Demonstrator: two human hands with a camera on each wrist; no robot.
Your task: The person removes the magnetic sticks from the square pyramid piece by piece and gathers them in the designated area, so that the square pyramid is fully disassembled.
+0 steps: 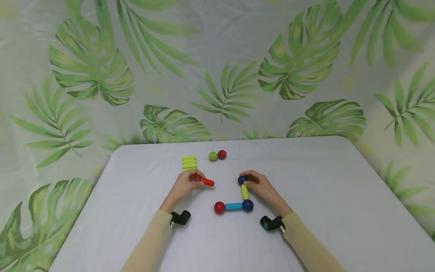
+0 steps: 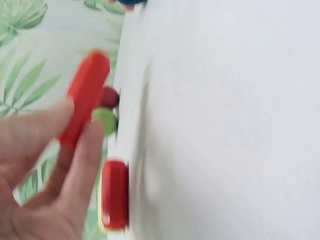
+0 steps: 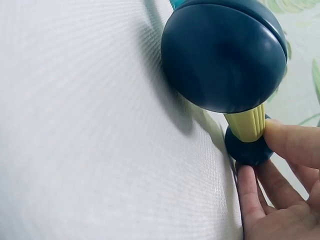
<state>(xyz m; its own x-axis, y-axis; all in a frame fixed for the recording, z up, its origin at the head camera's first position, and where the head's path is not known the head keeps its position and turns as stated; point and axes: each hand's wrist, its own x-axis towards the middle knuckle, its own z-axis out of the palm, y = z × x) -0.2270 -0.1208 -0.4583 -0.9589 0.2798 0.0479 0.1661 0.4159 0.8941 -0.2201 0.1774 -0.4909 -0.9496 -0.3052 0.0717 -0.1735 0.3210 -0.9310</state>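
Between thumb and fingers, my left hand [image 1: 187, 183] pinches a red rod [image 1: 207, 182], held above the table in the left wrist view. My right hand [image 1: 259, 185] grips the far dark blue ball [image 1: 242, 180], which meets one end of a yellow-green rod [image 1: 245, 192]. That rod's near end joins a second dark blue ball [image 1: 248, 205]. From there a light blue rod [image 1: 233, 206] runs left to a red ball [image 1: 219, 207], so the joined pieces form an L. In the right wrist view, the near blue ball [image 3: 222, 57] partly covers the yellow-green rod.
Behind my left hand lie several yellow-green rods [image 1: 189, 162] in a stack-like row. Another red rod [image 2: 115, 195] rests there in the left wrist view. A green ball [image 1: 213, 156] and a red ball [image 1: 222, 154] sit near the back edge of the white table [image 1: 316, 181].
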